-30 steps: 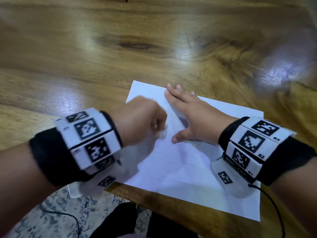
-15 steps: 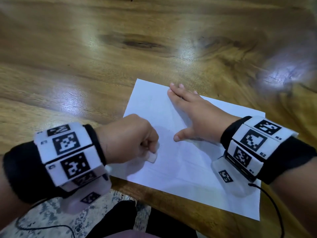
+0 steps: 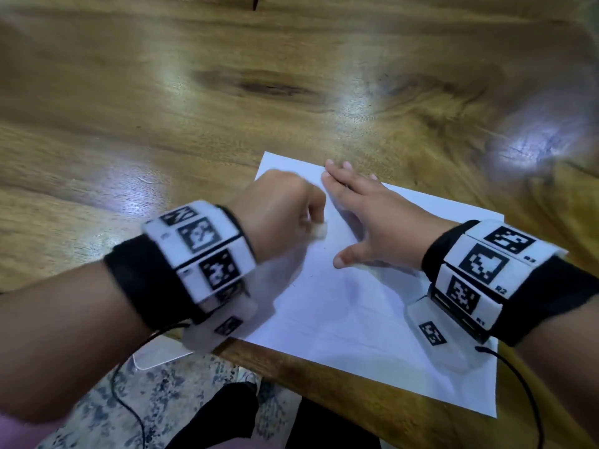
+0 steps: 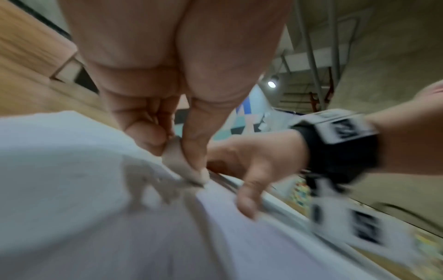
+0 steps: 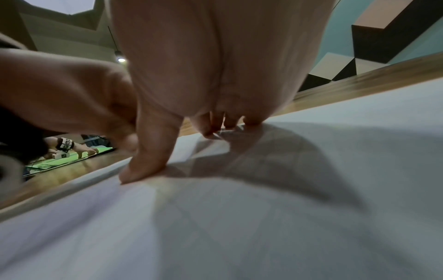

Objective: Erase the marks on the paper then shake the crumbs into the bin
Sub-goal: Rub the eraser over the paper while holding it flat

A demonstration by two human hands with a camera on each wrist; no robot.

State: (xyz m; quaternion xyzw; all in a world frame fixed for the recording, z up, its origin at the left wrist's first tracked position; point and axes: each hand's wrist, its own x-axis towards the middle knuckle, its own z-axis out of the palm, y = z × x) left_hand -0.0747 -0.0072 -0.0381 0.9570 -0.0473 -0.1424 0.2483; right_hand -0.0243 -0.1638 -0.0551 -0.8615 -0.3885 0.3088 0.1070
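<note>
A white sheet of paper (image 3: 350,306) lies on the wooden table, its near corner reaching the table's front edge. My left hand (image 3: 291,218) is curled into a fist and pinches a small white eraser (image 3: 319,231), whose tip touches the paper's upper left part. In the left wrist view the eraser (image 4: 178,163) sits between thumb and forefinger and meets the paper (image 4: 95,189). My right hand (image 3: 366,218) lies flat on the sheet with straight fingers and the thumb spread. In the right wrist view its fingertips (image 5: 213,130) press the paper (image 5: 311,189). No bin is in view.
The wooden table (image 3: 227,92) stretches far and left of the paper. Below the front edge there is a patterned floor (image 3: 162,390), a white flat object (image 3: 158,351) and a dark shoe (image 3: 223,413). A black cable (image 3: 525,393) hangs from my right wrist.
My left hand with the eraser has moved up and right across the paper, away from the near left edge. The right hand has stayed pressed flat on the sheet.
</note>
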